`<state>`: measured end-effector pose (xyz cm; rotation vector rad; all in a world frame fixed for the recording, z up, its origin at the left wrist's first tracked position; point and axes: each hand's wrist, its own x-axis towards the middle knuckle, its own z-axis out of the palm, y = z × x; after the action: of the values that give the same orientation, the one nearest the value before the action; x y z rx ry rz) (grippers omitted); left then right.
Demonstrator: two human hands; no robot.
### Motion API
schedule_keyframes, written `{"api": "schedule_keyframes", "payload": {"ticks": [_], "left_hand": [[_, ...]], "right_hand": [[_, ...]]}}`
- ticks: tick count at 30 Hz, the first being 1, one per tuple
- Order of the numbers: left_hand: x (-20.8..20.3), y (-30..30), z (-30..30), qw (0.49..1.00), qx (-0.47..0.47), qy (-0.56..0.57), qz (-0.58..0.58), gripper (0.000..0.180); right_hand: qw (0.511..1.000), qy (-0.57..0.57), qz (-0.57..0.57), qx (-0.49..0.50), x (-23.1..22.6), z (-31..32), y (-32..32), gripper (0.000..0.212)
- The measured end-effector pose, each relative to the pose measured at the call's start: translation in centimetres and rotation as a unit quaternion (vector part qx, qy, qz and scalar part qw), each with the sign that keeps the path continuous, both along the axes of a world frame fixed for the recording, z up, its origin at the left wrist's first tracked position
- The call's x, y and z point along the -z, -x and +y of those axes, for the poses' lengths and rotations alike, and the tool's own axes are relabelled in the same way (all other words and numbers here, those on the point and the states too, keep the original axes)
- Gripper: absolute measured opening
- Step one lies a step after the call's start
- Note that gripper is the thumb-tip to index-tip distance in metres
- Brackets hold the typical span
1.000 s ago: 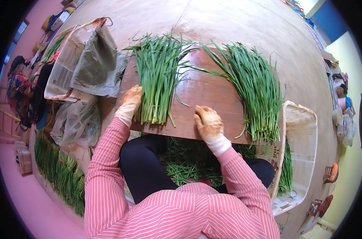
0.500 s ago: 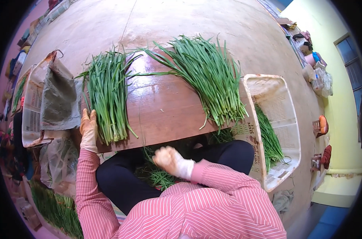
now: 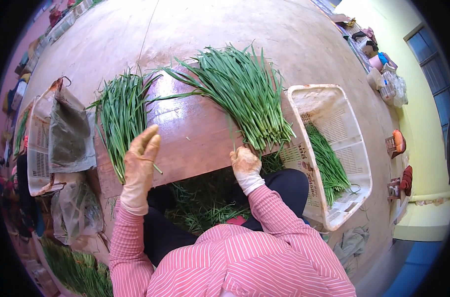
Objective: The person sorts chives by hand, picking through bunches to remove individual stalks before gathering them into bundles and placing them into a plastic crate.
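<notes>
Two piles of garlic chives lie on a brown wooden board: a narrower left pile [image 3: 121, 116] and a wider right pile [image 3: 245, 94]. The board [image 3: 185, 153] shows bare between them. My left hand [image 3: 142, 166], in a stained pale glove, is raised with fingers apart over the cut ends of the left pile, partly hiding them. At the board's near edge, my gloved right hand [image 3: 246, 162] is closed beside the right pile's stem ends. A thin, blurred chive stalk [image 3: 231, 131] rises from its pinched fingers.
A white plastic crate [image 3: 356, 148] on the right holds more chives. Another crate [image 3: 38, 148], draped with a grey cloth [image 3: 71, 138], stands left above a clear plastic bag [image 3: 76, 210]. Loose trimmings [image 3: 200, 208] lie below the board, and more chives [image 3: 76, 265] at lower left.
My left hand has left the outer side of the left pile and moved right, over its stem ends. My right hand has gone from above my lap to the board's edge by the right pile.
</notes>
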<state>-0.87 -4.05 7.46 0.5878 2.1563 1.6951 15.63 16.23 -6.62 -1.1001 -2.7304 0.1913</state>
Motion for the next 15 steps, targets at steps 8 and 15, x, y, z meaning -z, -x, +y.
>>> {"api": "schedule_keyframes", "payload": {"ticks": [8, 15], "left_hand": [[2.2, -3.3, 1.3, 0.992, 0.083, 0.023, -0.093, 0.038], [2.7, -4.7, 2.6, 0.979, 0.100, 0.015, -0.175, 0.028]], "right_hand": [[0.895, 0.201, -0.127, -0.378, -2.5, -6.4, -6.4, 0.025], [0.993, -0.063, 0.086, -0.043, -6.4, 4.8, -2.4, 0.031]]}}
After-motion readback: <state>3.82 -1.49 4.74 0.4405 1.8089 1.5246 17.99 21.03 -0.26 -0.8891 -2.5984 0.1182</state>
